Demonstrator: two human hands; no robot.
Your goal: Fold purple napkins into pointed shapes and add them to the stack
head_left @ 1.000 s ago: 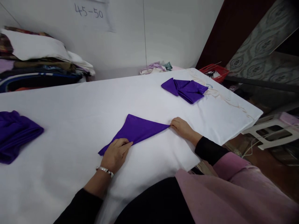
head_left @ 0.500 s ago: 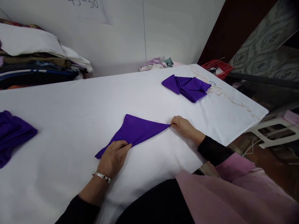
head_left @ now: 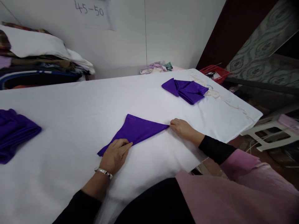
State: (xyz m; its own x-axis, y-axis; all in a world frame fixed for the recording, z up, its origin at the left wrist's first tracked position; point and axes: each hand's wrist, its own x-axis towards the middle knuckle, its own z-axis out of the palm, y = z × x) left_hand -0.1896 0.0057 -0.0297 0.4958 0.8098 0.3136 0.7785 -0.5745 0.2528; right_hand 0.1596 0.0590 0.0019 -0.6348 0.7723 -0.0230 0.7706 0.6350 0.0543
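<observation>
Near edge of white-covered bench (head_left: pixel 70 109): left hand (head_left: pixel 115 155) is resting on purple cloth (head_left: pixel 137 128), fingers slightly bent, grip unclear; right hand (head_left: pixel 181 128) is pinching its pointed tip, fingers closed. Folded purple bundle (head_left: pixel 187 90) is lying toward far right corner.

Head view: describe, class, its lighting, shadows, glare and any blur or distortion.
Head view: soft light, no harsh glare on the white tablecloth, faint shading along its creases; head view: the triangular purple cloth shows clear edges; head view: the patterned panel is dim, and the pink garment looks stretched.
</observation>
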